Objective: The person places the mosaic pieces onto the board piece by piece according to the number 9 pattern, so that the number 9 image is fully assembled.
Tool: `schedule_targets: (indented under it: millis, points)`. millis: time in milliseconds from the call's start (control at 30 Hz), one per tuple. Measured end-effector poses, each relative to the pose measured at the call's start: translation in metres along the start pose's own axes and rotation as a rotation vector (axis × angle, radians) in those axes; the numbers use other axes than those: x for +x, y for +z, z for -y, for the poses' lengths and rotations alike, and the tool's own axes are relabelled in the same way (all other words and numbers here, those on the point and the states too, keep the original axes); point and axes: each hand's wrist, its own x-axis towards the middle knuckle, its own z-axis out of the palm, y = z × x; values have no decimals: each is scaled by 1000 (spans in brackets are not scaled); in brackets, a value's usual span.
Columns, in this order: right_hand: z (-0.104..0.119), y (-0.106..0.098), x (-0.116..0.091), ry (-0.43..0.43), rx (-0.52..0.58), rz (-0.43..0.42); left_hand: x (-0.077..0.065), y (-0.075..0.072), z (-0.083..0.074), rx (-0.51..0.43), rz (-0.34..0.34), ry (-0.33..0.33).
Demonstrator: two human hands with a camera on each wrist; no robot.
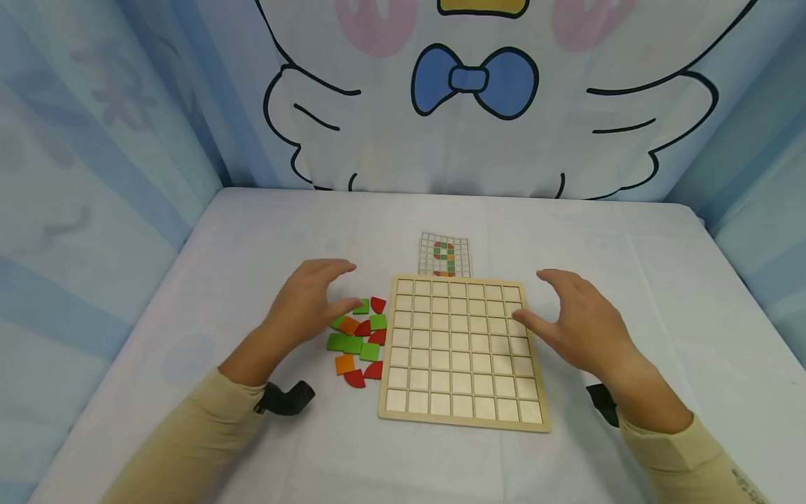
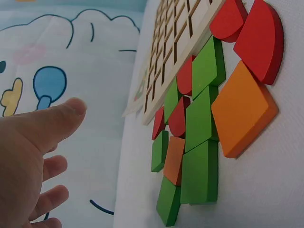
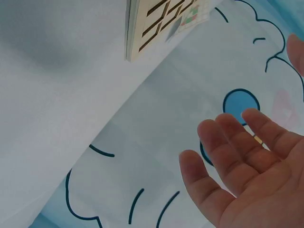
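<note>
A square wooden grid board [image 1: 461, 418] lies on the white table, its cells bare. Left of it are several loose flat pieces: green squares [image 1: 369, 351], orange squares [image 1: 344, 364] and red quarter-circles [image 1: 355, 379], some overlapping. My left hand [image 1: 305, 301] hovers beside these pieces, holding nothing, fingers spread from the thumb; the left wrist view shows the pieces [image 2: 199, 171] close up. My right hand [image 1: 585, 325] hovers at the board's right edge, its thumb over the outer cells. Relaxed, empty fingers show in the right wrist view, where the right hand [image 3: 251, 171] is seen from the palm side.
Behind the board lies a pattern card [image 1: 462, 259] with a printed grid and red, green and orange shapes, its near edge against the board. A curtain with a blue bow tie [image 1: 469, 79] hangs behind the table [image 1: 302, 231]. Black straps [image 1: 286, 399] sit at the wrists.
</note>
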Motion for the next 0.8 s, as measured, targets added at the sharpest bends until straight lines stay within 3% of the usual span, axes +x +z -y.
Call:
schedule_targets:
  millis: [300,800]
  points:
    - [0,5,-4,-8,52,69,2,14,-3,-119,55,-64]
    - [-4,9,-10,-6,49,215,14,33,-4,-199,208,-157]
